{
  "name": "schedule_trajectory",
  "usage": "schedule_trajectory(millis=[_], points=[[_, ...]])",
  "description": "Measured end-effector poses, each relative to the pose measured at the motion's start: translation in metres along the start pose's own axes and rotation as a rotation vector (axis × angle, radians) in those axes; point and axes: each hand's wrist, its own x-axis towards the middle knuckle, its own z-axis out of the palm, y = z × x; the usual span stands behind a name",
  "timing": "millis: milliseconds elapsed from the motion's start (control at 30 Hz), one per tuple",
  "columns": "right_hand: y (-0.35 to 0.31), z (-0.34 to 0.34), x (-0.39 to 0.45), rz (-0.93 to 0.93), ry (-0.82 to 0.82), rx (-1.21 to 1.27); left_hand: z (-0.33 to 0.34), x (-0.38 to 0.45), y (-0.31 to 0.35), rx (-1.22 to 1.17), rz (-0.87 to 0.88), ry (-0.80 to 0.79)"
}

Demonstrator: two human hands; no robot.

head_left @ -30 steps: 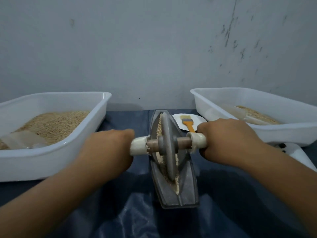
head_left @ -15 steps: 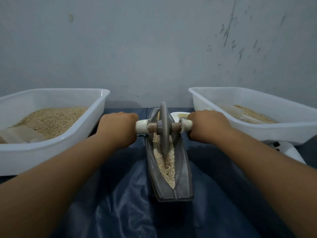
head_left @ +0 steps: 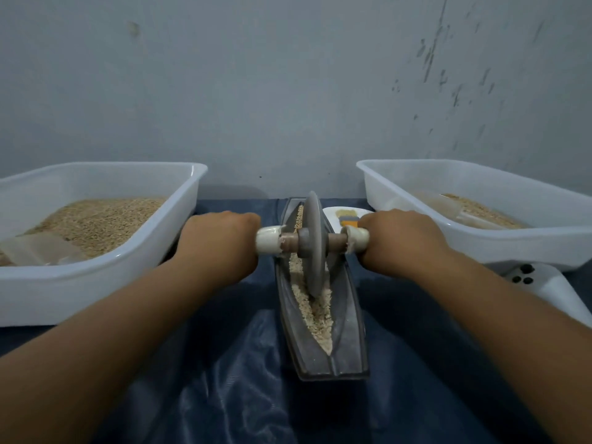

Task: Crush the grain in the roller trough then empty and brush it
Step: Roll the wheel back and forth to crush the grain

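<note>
Grain (head_left: 315, 310) lies crushed in the roller trough (head_left: 347, 318), centre of the blue cloth (head_left: 230, 373). Left to right: white tub (head_left: 105, 277) w/ whole grain and a clear scoop; left hand (head_left: 221, 245) clenched round the left handle end (head_left: 268, 240); roller disc (head_left: 313, 241) upright in the trough, edge in the grain approx mid-length; right hand (head_left: 398, 240) clenched round the right handle end (head_left: 357, 239). Behind the right hand — brush (head_left: 347, 219) on a white plate, partly hidden. Far right: second white tub (head_left: 480, 248) w/ grain; white device (head_left: 541, 285) beside it — type not discernible.
</note>
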Motion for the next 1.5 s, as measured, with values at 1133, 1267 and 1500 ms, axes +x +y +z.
schedule_trajectory(millis=[1133,1267,1500], points=[[-0.005,-0.021,-0.031,-0.099,0.05,-0.051,-0.018,-0.029,0.003,-0.046,-0.03,-0.078],[0.004,-0.04,-0.064,-0.101,-0.045,0.002,-0.045,-0.051,0.001,0.039,0.022,-0.003],[-0.002,-0.012,-0.025,-0.01,-0.049,-0.022,-0.024,-0.016,0.005,0.034,0.014,-0.103]])
